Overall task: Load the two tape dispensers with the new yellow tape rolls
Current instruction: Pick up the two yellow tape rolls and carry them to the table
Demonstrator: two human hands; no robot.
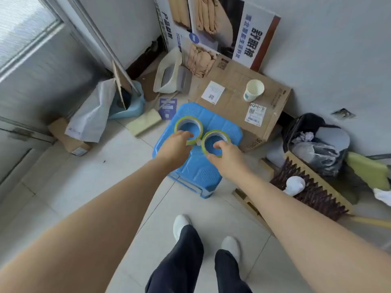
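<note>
On the blue plastic stool [213, 121] we see two yellow tape rolls side by side; our left hand [175, 149] pinches the left roll [178, 123], our right hand [227, 158] the right roll [224, 134].

Both rolls sit side by side on the stool [211, 121], left roll [177, 126] a touch farther from me than the right roll [226, 136], nearly touching. My left grip [176, 145] reaches into the left roll's near edge, my right grip [227, 157] into the right one's. Behind the stool on the right lies a cardboard box [237, 102] with a paper cup [254, 89] on it. Bin [304, 127] to the right, my feet on the floor [84, 176] before the stool.
</note>
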